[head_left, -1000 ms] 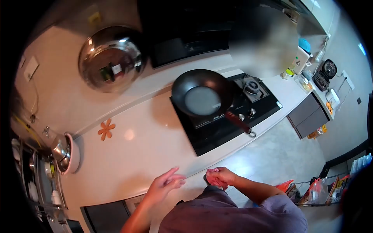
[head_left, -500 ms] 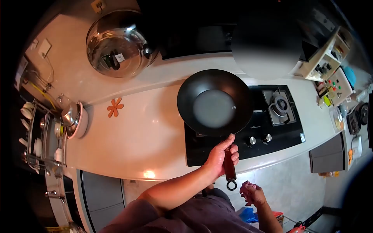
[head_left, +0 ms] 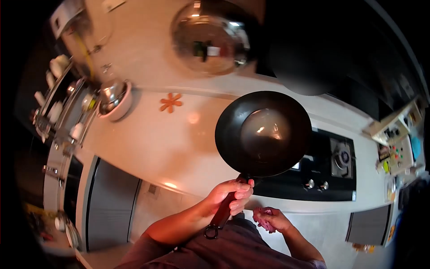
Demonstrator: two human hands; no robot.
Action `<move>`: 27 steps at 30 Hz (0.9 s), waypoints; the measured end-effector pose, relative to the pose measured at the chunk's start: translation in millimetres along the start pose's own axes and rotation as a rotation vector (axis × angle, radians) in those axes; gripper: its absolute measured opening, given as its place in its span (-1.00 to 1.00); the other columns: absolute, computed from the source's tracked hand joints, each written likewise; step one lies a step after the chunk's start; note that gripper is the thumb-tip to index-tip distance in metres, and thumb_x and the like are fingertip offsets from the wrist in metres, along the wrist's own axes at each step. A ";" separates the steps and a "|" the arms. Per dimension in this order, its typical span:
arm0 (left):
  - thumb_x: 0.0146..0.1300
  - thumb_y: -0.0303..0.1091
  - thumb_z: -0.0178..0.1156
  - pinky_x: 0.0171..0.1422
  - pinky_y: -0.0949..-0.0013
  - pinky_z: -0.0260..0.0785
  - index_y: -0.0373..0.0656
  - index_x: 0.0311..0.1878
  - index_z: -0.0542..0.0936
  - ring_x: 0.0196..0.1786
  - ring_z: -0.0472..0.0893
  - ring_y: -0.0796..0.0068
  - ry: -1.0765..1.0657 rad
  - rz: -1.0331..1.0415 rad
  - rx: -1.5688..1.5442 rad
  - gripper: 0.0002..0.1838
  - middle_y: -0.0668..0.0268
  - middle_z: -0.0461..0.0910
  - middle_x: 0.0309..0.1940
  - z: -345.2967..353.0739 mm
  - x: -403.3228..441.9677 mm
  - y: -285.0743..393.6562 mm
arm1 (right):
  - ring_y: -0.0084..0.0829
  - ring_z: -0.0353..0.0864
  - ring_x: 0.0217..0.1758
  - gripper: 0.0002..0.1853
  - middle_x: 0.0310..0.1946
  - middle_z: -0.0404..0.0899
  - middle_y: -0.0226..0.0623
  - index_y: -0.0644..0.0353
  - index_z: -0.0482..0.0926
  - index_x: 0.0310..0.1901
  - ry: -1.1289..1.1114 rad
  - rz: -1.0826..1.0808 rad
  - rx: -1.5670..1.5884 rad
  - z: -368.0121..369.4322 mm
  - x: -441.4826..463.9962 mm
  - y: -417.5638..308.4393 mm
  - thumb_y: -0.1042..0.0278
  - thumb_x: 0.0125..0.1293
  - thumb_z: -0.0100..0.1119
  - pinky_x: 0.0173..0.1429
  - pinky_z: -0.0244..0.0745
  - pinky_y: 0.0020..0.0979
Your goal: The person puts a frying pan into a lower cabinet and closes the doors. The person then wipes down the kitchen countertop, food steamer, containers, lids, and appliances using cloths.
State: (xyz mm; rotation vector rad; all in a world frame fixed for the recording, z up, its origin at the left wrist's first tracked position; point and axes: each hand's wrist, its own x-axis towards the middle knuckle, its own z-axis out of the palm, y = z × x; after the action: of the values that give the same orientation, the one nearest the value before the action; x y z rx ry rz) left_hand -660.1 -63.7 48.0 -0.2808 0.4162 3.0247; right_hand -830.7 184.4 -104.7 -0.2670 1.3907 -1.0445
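My left hand is wrapped round the dark reddish-brown handle of a black wok, with the thumb along its top. The wok hangs over the left part of the black gas hob and hides the burner there. Its round bottom shines with reflected light; whether any liquid lies in it I cannot tell. Lower down, close to my body, my right hand is closed on a crumpled pink cloth.
An orange flower-shaped trivet lies on the white counter. Left of it stands a pink basin with metal bowls, beside a dish rack. A shiny round metal surface is behind; a condiment shelf stands right.
The view has turned and shifted left. The wok's handle now slants down to the left, and its bottom shows bright reflections instead of dull grey. My right hand has come nearer the wok handle.
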 end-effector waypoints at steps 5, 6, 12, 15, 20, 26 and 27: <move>0.48 -0.32 0.22 -0.62 0.30 0.33 -0.02 0.11 0.55 -0.67 0.46 0.52 0.233 0.117 0.002 -0.80 0.50 0.44 -0.51 -20.9 -145.1 13.8 | -0.40 0.74 -0.27 -0.72 -0.21 0.76 -0.25 0.31 0.68 0.04 -0.164 -0.088 -0.163 106.5 50.4 -27.9 0.28 0.46 0.37 -0.17 0.70 -0.34; 0.47 -0.30 0.25 -0.63 0.30 0.34 -0.05 0.10 0.54 -0.66 0.47 0.52 0.247 0.183 -0.007 -0.79 0.50 0.42 -0.51 -32.4 -172.6 11.3 | -0.39 0.73 -0.30 -0.74 -0.24 0.76 -0.23 0.32 0.68 0.02 -0.192 -0.106 -0.192 139.9 54.1 -38.0 0.29 0.49 0.32 -0.19 0.71 -0.32; 0.39 -0.31 0.33 -0.64 0.31 0.54 -0.15 0.03 0.49 -0.65 0.54 0.49 0.413 0.501 0.033 -0.73 0.40 0.50 -0.51 -51.8 -362.5 17.4 | -0.35 0.75 -0.23 -0.66 -0.17 0.77 -0.16 0.38 0.63 0.13 -0.473 -0.010 -0.294 317.3 119.7 -41.8 0.29 0.51 0.28 -0.13 0.71 -0.34; 0.41 -0.32 0.31 -0.64 0.29 0.54 -0.13 0.07 0.48 -0.64 0.53 0.49 0.644 0.631 -0.016 -0.72 0.42 0.47 -0.49 -68.9 -449.5 15.0 | -0.34 0.75 -0.15 -0.68 -0.16 0.76 -0.16 0.35 0.63 0.11 -0.604 0.033 -0.369 384.4 158.3 -34.8 0.27 0.52 0.29 -0.08 0.72 -0.29; 0.43 -0.32 0.31 -0.63 0.28 0.50 -0.10 0.08 0.49 -0.62 0.54 0.49 0.818 0.873 -0.149 -0.74 0.43 0.47 -0.49 -100.7 -568.1 30.3 | -0.34 0.73 -0.20 -0.66 -0.15 0.75 -0.07 0.31 0.63 0.08 -0.766 0.076 -0.532 491.4 201.9 -56.2 0.17 0.53 0.25 -0.08 0.72 -0.26; 0.42 -0.29 0.32 -0.58 0.36 0.47 -0.09 0.05 0.52 -0.60 0.52 0.56 1.116 1.072 -0.209 -0.75 0.50 0.48 -0.48 -132.7 -699.0 71.7 | -0.46 0.70 -0.29 -0.70 -0.22 0.76 -0.19 0.35 0.66 0.08 -0.740 0.124 -0.494 604.1 269.8 -78.4 0.34 0.44 0.36 -0.10 0.73 -0.33; 0.42 -0.28 0.32 -0.57 0.36 0.47 -0.09 0.05 0.52 -0.59 0.51 0.56 1.170 1.093 -0.210 -0.76 0.50 0.48 -0.48 -140.3 -718.4 78.5 | -0.46 0.70 -0.29 -0.70 -0.21 0.76 -0.19 0.35 0.66 0.09 -0.770 0.127 -0.495 629.3 278.9 -88.4 0.35 0.44 0.37 -0.11 0.73 -0.33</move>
State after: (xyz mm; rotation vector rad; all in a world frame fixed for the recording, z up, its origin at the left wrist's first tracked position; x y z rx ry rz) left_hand 60.3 -213.3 72.5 -2.6130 0.3331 3.3627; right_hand -358.5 -323.7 -83.7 -0.8366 0.9120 -0.3896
